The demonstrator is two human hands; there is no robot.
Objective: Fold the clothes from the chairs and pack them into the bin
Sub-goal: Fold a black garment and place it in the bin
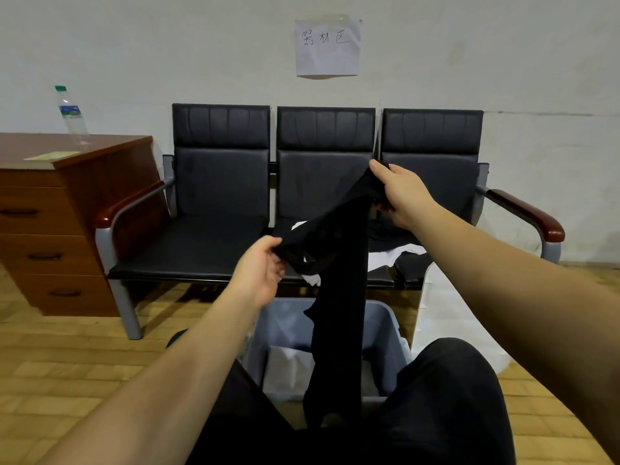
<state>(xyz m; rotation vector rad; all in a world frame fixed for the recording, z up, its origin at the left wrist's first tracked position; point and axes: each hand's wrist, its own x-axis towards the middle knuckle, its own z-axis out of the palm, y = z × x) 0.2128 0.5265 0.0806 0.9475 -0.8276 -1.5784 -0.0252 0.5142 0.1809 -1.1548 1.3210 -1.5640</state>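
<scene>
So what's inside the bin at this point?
In the grey bin, one pale folded cloth shows at the bottom. The black garment hanging from both hands covers the middle, so anything behind it is hidden.

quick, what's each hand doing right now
Left hand: grips the lower edge of the sheer black garment.
Right hand: pinches the same garment's upper end, raised above the chairs.

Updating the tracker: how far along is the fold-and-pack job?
Partly done. Done: a light folded piece already lies in the bin. In hand: the left hand and right hand hold a black garment stretched out over the bin, not yet folded. Left: black and white clothes still lie on the chairs.
</scene>
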